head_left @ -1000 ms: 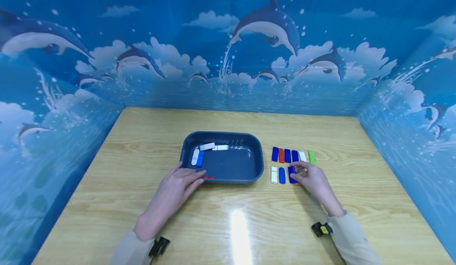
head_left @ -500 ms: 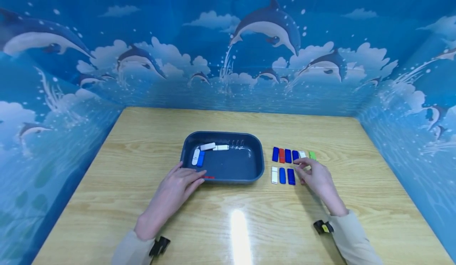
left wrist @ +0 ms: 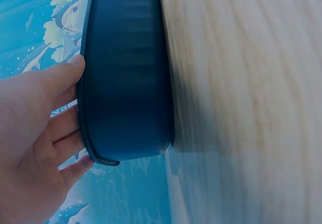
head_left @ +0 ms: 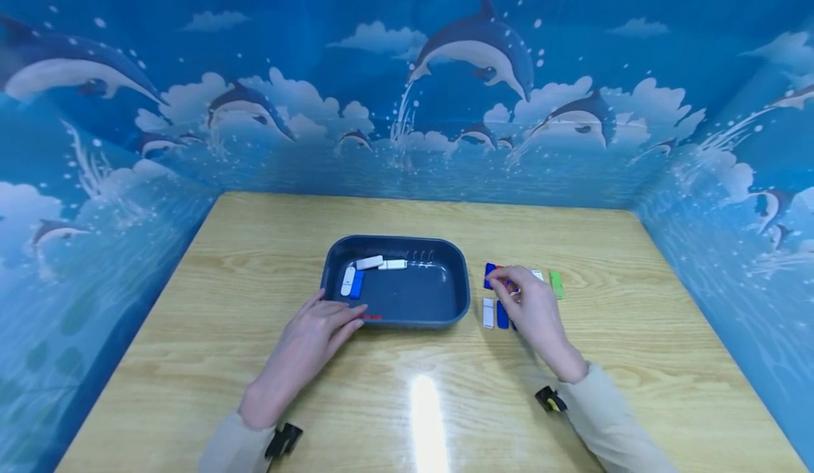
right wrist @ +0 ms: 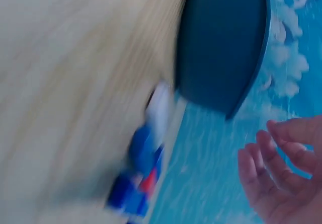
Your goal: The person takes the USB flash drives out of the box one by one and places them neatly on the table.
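My left hand (head_left: 318, 328) rests on the near left rim of a dark blue tray (head_left: 413, 296); in the left wrist view its thumb touches that rim. Inside the tray lie several white USB sticks (head_left: 348, 281) and a blue USB stick (head_left: 357, 284). A red strip (head_left: 371, 317) shows beside the left fingertips. To the tray's right, my right hand (head_left: 534, 310) hovers over two rows of USB sticks, nothing between its fingers. It hides much of both rows. A dark blue stick (head_left: 488, 275), a white stick (head_left: 488, 313) and a green stick (head_left: 556, 284) stay visible.
The wooden table (head_left: 407, 360) ends at a dolphin-printed backdrop (head_left: 407, 162) at the back and both sides. The tray's wall (right wrist: 221, 43) stands just left of the stick rows. A bright light reflection lies on the table's front.
My right hand has let go of a dark blue stick in the near row, then moved left and up over the far row. The left hand and tray have stayed put.
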Tool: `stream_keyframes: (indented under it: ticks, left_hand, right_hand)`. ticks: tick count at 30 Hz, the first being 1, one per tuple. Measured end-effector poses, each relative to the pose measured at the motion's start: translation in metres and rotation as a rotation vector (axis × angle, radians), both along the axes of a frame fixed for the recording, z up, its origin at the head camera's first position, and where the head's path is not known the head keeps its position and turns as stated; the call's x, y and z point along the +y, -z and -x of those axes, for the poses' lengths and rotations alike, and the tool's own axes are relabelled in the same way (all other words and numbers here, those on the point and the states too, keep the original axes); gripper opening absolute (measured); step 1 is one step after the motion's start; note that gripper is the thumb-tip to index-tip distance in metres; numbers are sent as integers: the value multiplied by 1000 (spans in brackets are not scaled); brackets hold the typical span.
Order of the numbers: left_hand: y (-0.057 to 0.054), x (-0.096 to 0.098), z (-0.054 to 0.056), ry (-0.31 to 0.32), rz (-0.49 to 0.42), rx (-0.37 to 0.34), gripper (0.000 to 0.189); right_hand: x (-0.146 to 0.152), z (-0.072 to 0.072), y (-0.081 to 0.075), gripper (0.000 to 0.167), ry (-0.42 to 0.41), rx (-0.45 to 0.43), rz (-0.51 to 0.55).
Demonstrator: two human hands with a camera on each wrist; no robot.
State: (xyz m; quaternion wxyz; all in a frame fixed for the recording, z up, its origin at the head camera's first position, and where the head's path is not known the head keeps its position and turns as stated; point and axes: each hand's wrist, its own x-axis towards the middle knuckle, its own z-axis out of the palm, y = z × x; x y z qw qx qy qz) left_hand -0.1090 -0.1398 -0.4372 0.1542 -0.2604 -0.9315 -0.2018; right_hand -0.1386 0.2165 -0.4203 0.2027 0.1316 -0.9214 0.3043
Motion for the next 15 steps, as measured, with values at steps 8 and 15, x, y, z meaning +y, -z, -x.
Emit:
stream_keyframes:
  ticks: [8,15]
  left_hand:
    - [0,0,0,-14,6,-22,28]
    - [0,0,0,-16,17,-54,29]
  right_hand:
    - [-66,11,-7,15,-207,-76,-97]
    - [-110,25,4,24,-285,-143,-239]
